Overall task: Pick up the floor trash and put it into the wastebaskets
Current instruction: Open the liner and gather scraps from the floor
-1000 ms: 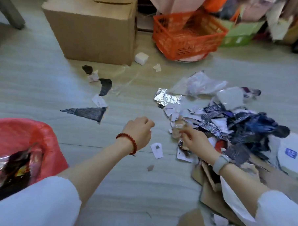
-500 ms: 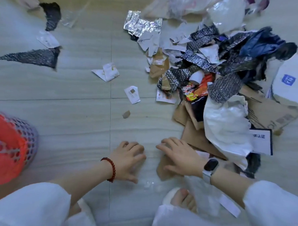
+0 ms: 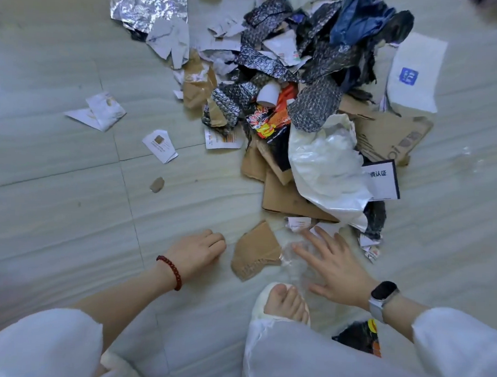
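A pile of floor trash covers the upper middle of the tiled floor: foil, torn paper, dark wrappers, cardboard and a white plastic bag. A loose piece of brown cardboard lies between my hands. My left hand, with a red bead bracelet, has its fingers curled against the floor just left of that cardboard and holds nothing. My right hand, wearing a watch, lies flat with spread fingers on a crumpled clear plastic film. No wastebasket shows in view.
Small paper scraps and a white card lie on the bare tiles to the left of the pile. My foot in a white slipper is beneath my right hand. A dark and orange wrapper peeks out beside my knee.
The view tilted down and closer, and the red wastebasket left the frame. Both hands came down from the pile to the floor near my foot; the right hand moved off the cardboard onto the clear film.
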Motion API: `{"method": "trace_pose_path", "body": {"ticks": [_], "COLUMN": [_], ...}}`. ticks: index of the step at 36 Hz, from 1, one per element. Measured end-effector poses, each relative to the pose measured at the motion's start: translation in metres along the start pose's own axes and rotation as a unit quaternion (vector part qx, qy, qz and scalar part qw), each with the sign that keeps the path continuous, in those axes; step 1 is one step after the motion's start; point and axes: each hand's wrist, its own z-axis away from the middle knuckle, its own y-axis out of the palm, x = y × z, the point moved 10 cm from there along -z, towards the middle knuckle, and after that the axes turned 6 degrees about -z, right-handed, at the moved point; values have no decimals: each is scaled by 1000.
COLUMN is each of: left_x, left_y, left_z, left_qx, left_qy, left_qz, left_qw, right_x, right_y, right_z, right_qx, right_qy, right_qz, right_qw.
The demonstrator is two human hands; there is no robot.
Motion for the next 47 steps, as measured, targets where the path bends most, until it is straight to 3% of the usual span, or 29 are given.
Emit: {"method": "trace_pose_path", "body": {"ticks": [3,8,12,16,20,24,27,30,32,37,39,42,45,47], "left_x": [8,12,13,-2,-33,-74,-82,-85,-86,-97,-103,-106,-105,-97], "left_y": [1,-30,-38,-53,-58,-45,-21,3,9,2,8,24,33,36], "left_z": [-11,-49,-72,-94,-113,-128,-130,-127,-129,-140,-141,-138,-134,-130], "left_qx": [46,20,42,43,51,63,133,182,161,19,2,13,49,84], "left_qy": [-43,-99,-113,-63,-43,-5,-29,-22,-7,40,57,57,19,-53], "left_qz": [37,79,80,94,53,17,-36,-80,-91,-143,-140,-138,-104,-57], "left_qw": [997,992,989,993,996,998,990,980,983,989,989,989,993,993], "right_x": [-8,-13,-24,-39,-36,-45,-51,-49,-46,-28,-16,-5,-7,-10], "right_y": [13,-8,-17,-29,-50,-30,-14,11,32,96,116,140,145,146], "right_z": [0,-11,-13,10,45,100,151,189,201,204,199,194,190,186], "right_qx": [12,-89,-112,-152,-247,-247,-253,-232,-215,-107,-87,-86,-158,-180], "right_qy": [46,76,151,283,305,426,519,573,590,604,587,568,561,556], "right_qz": [-27,-48,-170,-330,-389,-400,-411,-462,-491,-477,-471,-464,-488,-490], "right_qw": [999,992,967,888,834,773,706,636,603,630,653,674,650,647]}}
